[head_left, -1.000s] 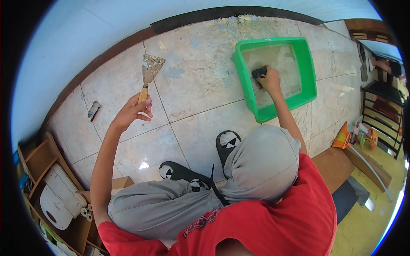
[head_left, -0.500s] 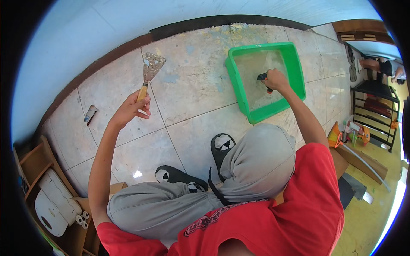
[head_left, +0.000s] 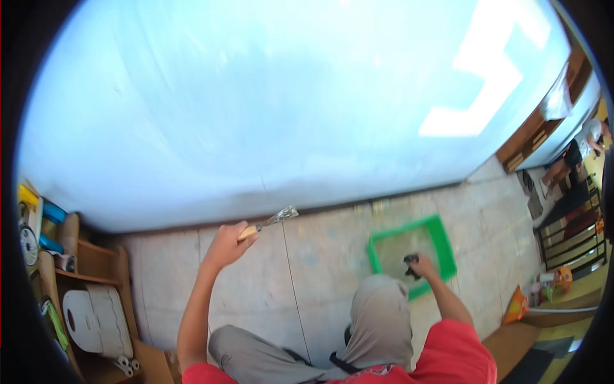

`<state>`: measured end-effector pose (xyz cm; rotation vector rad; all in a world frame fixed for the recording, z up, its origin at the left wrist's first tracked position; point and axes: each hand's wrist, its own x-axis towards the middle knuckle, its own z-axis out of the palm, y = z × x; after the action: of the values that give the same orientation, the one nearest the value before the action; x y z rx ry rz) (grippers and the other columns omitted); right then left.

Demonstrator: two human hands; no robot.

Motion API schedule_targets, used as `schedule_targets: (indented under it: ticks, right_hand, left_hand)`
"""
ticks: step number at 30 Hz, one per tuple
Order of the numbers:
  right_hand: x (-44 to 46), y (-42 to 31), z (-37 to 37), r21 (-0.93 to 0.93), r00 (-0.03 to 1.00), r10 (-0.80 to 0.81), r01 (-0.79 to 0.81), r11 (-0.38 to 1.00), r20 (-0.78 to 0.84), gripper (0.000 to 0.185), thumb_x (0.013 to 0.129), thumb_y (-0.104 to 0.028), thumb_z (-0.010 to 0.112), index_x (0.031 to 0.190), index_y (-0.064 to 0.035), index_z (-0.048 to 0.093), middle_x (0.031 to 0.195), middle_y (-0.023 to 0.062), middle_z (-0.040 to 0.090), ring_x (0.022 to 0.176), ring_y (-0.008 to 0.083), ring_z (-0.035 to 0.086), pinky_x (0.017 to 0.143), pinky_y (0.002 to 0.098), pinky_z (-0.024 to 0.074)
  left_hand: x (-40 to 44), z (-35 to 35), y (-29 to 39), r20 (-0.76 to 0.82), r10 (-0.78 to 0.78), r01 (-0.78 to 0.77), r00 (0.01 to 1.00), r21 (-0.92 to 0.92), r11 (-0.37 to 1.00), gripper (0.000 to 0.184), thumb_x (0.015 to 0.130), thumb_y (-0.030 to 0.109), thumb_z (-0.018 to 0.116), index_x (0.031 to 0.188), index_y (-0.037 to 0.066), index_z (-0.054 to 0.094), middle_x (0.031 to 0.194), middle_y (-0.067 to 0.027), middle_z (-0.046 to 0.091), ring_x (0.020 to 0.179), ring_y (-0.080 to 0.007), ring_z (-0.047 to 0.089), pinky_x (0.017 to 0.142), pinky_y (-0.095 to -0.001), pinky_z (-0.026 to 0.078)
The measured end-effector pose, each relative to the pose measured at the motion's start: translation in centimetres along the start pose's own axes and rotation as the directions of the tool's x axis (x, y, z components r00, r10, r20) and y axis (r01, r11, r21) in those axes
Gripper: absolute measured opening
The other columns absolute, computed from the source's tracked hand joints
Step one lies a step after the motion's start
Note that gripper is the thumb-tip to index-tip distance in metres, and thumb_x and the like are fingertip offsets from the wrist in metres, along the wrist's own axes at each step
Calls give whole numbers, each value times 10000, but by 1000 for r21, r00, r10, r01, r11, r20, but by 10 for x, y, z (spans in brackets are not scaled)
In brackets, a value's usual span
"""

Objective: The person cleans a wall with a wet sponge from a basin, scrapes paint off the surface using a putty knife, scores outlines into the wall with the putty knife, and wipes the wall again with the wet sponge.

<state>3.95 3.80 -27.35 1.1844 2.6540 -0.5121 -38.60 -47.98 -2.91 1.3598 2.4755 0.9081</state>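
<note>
My left hand (head_left: 228, 245) is wrapped round the wooden handle of a putty knife (head_left: 279, 216). Its flared metal blade, speckled with residue, points up and right in front of the wall base. Further right, my right hand (head_left: 424, 266) grips a black-handled tool (head_left: 412, 265) above the green tub (head_left: 446, 248). The kind of that tool is unclear, since my fingers and blur cover part of it. Cloudy water (head_left: 400, 251) fills the bottom of the tub, which sits on the tiled floor.
A pale blue wall (head_left: 256, 115) rises ahead, with sunlit patches at right. Wooden shelves (head_left: 96, 259) holding a white panel stand at left. At right are a black metal rack (head_left: 569, 224), an orange dustpan-like object (head_left: 515, 306) and another person (head_left: 579, 150).
My view has tilted up, showing much more wall. The left hand's putty knife has turned from pointing upward to pointing right. My right hand still holds the black tool over the tub.
</note>
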Motion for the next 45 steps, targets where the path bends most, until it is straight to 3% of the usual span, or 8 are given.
schedule_targets:
  ticks: [4, 9, 12, 19, 27, 32, 35, 45]
  right_hand:
    - [0, -63, -75, 333, 981, 33, 33, 942, -190, 545, 782, -341, 746, 1236, -84, 586, 916, 186, 694, 887, 361, 677, 804, 429, 523]
    - [14, -202, -222, 573, 758, 56, 440, 691, -650, 328, 963, -224, 619, 1253, -83, 560, 847, 116, 663, 755, 216, 654, 707, 365, 520]
    - [23, -297, -342, 461, 508, 120, 626, 629, -853, 247, 990, -244, 580, 1112, -30, 581, 793, 110, 648, 726, 196, 644, 669, 344, 520]
    - [3, -477, -545, 386, 43, 463, 625, 678, -885, 278, 962, -274, 605, 1058, -34, 501, 1071, 172, 524, 904, 383, 608, 755, 486, 501]
    - [-35, -585, -437, -324, -127, -323, 657, 681, -938, 241, 781, -145, 742, 933, -134, 555, 996, 97, 528, 685, 276, 625, 529, 405, 520]
    - [-1, -501, -456, 140, 76, 118, 602, 786, -990, 236, 889, -171, 669, 1033, -49, 525, 1058, 120, 522, 698, 336, 633, 587, 429, 530]
    - [-11, -520, -525, 152, -60, 224, 565, 811, -973, 270, 926, -239, 649, 1024, -35, 502, 1041, 144, 495, 657, 343, 625, 577, 428, 525]
    - [-76, -712, -437, -583, -338, -483, 581, 569, -808, 120, 894, -246, 646, 891, -155, 568, 945, 102, 512, 579, 257, 573, 430, 354, 484]
  left_hand:
    - [20, -110, 55, -378, -35, 57, 925, 49, 997, 276, 952, 281, 626, 872, 19, 593, 689, -213, 566, 617, -400, 551, 576, -421, 442]
    - [68, -254, 66, -905, 168, 68, 392, 210, 975, 355, 1007, 310, 561, 821, 8, 563, 604, -130, 541, 518, -295, 530, 518, -378, 416]
    - [90, -314, 72, -971, 232, 100, 65, 238, 966, 360, 1011, 333, 544, 831, 24, 579, 630, -107, 598, 542, -304, 574, 536, -371, 445]
    - [144, -362, 56, -918, 313, 192, -244, 271, 943, 342, 976, 344, 570, 832, 34, 586, 695, -127, 627, 648, -365, 617, 575, -436, 457]
    - [150, -353, 48, -917, 273, 110, -290, 252, 962, 351, 976, 322, 582, 793, 23, 566, 679, -120, 611, 618, -352, 596, 559, -430, 447]
    - [144, -360, 43, -859, 402, 192, -316, 358, 914, 339, 982, 300, 580, 776, 33, 544, 666, -106, 576, 604, -337, 564, 547, -421, 432]
    - [149, -357, 46, -886, 354, 124, -301, 332, 935, 331, 977, 286, 589, 777, 28, 535, 676, -104, 564, 617, -335, 559, 551, -422, 424]
    - [149, -357, 47, -892, 333, 104, -305, 317, 943, 324, 971, 276, 599, 773, 29, 531, 662, -94, 555, 610, -315, 552, 542, -417, 417]
